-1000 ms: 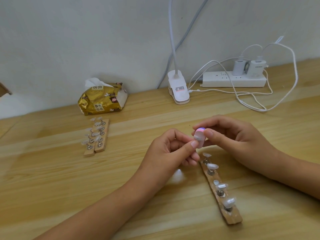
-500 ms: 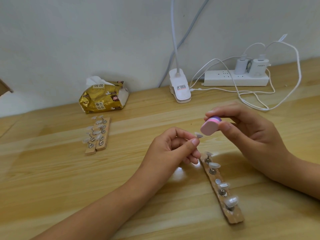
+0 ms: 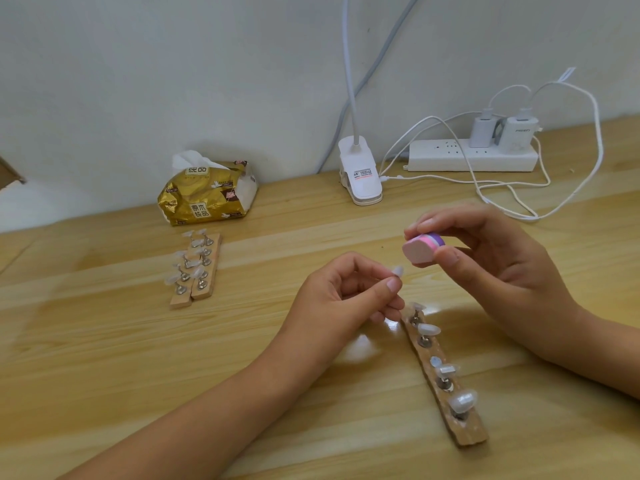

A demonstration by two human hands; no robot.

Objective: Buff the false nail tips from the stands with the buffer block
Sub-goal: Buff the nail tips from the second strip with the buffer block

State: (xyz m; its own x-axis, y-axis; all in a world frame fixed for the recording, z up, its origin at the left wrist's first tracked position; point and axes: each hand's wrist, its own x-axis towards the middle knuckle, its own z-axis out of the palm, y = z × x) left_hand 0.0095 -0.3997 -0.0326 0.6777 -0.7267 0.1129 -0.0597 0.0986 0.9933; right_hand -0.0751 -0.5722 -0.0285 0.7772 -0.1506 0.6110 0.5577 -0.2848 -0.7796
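My left hand (image 3: pixel 349 292) pinches a small clear nail tip (image 3: pixel 398 270) between thumb and forefinger, tip pointing right. My right hand (image 3: pixel 491 258) grips the buffer block (image 3: pixel 422 248), pink with a purple layer, a little above and right of the tip, not touching it. A wooden stand (image 3: pixel 445 375) with several clear tips on metal posts lies below my hands, running toward the front right. Two more wooden stands (image 3: pixel 197 268) with tips lie side by side at the left.
A gold tissue pack (image 3: pixel 207 192) sits behind the left stands. A white clip lamp base (image 3: pixel 360 174) stands at the back centre. A white power strip (image 3: pixel 472 155) with two chargers and looping white cables (image 3: pixel 519 202) lies at the back right, close behind my right hand.
One second ago the buffer block was pressed on the nail tip. My right hand has lifted the block up and to the right, off the tip. My left hand has stayed put.
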